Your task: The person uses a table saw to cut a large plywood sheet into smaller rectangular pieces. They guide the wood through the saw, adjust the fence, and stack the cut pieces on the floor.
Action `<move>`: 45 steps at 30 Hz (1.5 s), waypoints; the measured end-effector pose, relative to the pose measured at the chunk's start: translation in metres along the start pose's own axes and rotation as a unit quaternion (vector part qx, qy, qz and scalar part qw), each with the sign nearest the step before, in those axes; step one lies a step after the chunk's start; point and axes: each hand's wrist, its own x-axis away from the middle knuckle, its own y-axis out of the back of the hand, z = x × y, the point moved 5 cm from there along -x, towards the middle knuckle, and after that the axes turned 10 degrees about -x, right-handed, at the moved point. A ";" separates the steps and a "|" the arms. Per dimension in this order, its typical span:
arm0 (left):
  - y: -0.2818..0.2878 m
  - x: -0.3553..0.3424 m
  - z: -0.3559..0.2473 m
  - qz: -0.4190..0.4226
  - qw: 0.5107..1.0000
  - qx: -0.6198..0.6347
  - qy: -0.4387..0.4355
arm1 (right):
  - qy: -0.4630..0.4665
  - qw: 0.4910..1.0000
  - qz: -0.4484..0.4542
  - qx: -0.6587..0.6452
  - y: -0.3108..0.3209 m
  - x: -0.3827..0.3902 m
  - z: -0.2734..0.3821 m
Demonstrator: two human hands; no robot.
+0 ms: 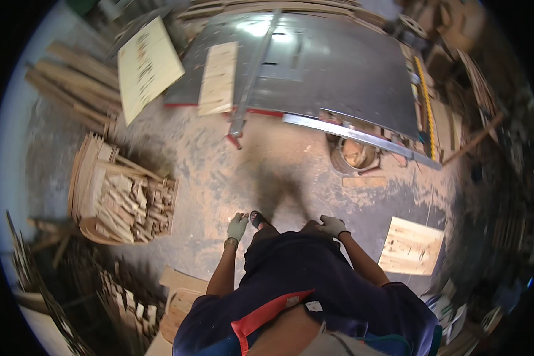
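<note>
My left hand [237, 228], in a pale grey-green glove, hangs beside my body above the floor. It holds nothing that I can see, and its loosely bent fingers show small gaps. On the other side, my right hand [332, 226] wears a similar glove, its fingers slightly bent and apart around no visible object. Neither hand touches anything. Ahead stands a table saw with a wide grey metal top [350, 71] and a long metal fence [256, 71] across it. A narrow light wooden board [218, 78] lies left of the fence, overhanging the front edge slightly.
Left of the saw is a pale panel [149, 68] with dark marks. Offcuts fill a wooden bin [173, 204] at left. A bucket [345, 160] holding wood pieces stands under the metal rail [362, 137]. Another board [412, 246] lies at right. Sawdust covers the floor [207, 160].
</note>
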 end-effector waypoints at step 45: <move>0.850 -0.466 0.096 -0.451 0.871 0.153 0.119 | 0.283 0.917 -0.244 -0.138 0.281 -0.599 0.987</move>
